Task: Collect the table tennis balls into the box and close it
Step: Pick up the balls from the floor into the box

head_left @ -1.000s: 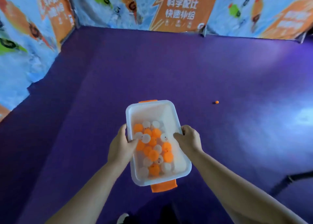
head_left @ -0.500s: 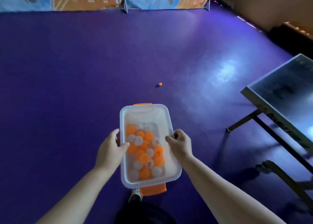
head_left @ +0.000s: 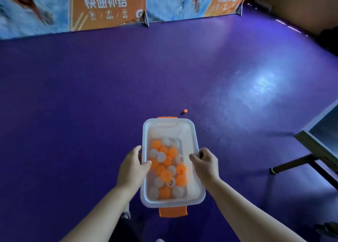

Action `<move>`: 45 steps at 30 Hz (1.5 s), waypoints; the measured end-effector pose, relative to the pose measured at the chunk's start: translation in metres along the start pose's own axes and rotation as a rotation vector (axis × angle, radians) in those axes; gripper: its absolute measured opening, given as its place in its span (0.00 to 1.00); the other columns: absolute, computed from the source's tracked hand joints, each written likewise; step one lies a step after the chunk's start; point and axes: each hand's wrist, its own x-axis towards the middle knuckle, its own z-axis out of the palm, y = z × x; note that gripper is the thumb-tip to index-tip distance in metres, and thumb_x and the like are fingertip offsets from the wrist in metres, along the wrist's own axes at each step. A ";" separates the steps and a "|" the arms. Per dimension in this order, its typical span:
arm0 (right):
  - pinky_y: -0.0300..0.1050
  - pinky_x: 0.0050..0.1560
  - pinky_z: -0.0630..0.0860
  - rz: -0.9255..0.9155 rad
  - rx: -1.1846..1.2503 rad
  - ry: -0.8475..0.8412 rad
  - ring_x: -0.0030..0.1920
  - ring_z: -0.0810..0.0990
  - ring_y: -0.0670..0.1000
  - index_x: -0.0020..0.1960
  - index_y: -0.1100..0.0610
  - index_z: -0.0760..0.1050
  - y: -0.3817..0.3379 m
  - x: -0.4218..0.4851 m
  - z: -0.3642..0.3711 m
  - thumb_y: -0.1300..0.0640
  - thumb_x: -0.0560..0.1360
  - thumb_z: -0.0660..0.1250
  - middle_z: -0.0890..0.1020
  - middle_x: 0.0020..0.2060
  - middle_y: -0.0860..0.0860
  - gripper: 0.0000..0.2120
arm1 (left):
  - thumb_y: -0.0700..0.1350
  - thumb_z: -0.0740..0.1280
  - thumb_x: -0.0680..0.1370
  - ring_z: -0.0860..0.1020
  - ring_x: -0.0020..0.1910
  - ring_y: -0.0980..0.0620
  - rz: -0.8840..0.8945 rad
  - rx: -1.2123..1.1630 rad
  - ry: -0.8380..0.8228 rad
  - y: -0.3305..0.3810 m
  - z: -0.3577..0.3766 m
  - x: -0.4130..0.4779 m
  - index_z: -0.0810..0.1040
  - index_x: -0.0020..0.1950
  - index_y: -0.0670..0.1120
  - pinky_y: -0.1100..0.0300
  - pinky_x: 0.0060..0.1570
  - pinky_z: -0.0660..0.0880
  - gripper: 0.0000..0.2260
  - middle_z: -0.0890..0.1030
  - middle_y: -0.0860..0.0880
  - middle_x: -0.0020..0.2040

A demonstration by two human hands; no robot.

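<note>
Head view looks down on a clear plastic box (head_left: pixel 170 132) held over the purple floor (head_left: pixel 91 95). The left hand (head_left: pixel 132 166) grips one long wall with its thumb hooked over the rim. The right hand (head_left: pixel 206 165) grips the opposite wall the same way. A heap of orange and white balls (head_left: pixel 166 168) lies in the end of the box nearest the person. One orange ball (head_left: pixel 185 111) sits loose on the floor just beyond the far end of the box.

The main risk is a spill. To pick up the loose ball the person will probably have to stoop and free one hand, and a box held by a single wall could tip. The balls are light and round, so they would likely run to the low side and hop over the rim. A foot could also nudge the loose ball and send it rolling toward the table (head_left: pixel 320 141) on the right.

No lid is in view, so closing may have to wait until one is found. The orange clips (head_left: pixel 172 211) at both ends hang unused. The fingers of both hands are hidden behind the walls. The table is cut off by the frame edge. The marks on the balls are too small to read. Whether more balls lie outside the frame cannot be told.
</note>
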 end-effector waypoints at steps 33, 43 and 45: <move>0.44 0.34 0.78 0.329 0.079 0.255 0.35 0.78 0.47 0.37 0.53 0.70 -0.155 0.515 0.004 0.53 0.71 0.69 0.78 0.35 0.48 0.09 | 0.43 0.65 0.73 0.74 0.32 0.46 0.338 0.310 -0.402 0.273 0.102 0.587 0.70 0.38 0.43 0.57 0.29 0.66 0.06 0.76 0.46 0.33; 0.39 0.33 0.78 0.354 0.061 0.201 0.37 0.80 0.45 0.41 0.54 0.71 -0.201 0.675 0.010 0.50 0.72 0.70 0.79 0.38 0.47 0.10 | 0.43 0.64 0.73 0.76 0.36 0.45 0.299 0.320 -0.426 0.338 0.137 0.749 0.72 0.40 0.45 0.56 0.31 0.69 0.03 0.77 0.47 0.35; 0.41 0.34 0.79 0.379 0.040 0.209 0.37 0.80 0.45 0.42 0.56 0.72 -0.209 0.706 0.017 0.49 0.72 0.70 0.79 0.38 0.47 0.11 | 0.43 0.63 0.73 0.76 0.36 0.45 0.292 0.324 -0.449 0.348 0.144 0.784 0.72 0.40 0.47 0.55 0.33 0.71 0.03 0.78 0.47 0.36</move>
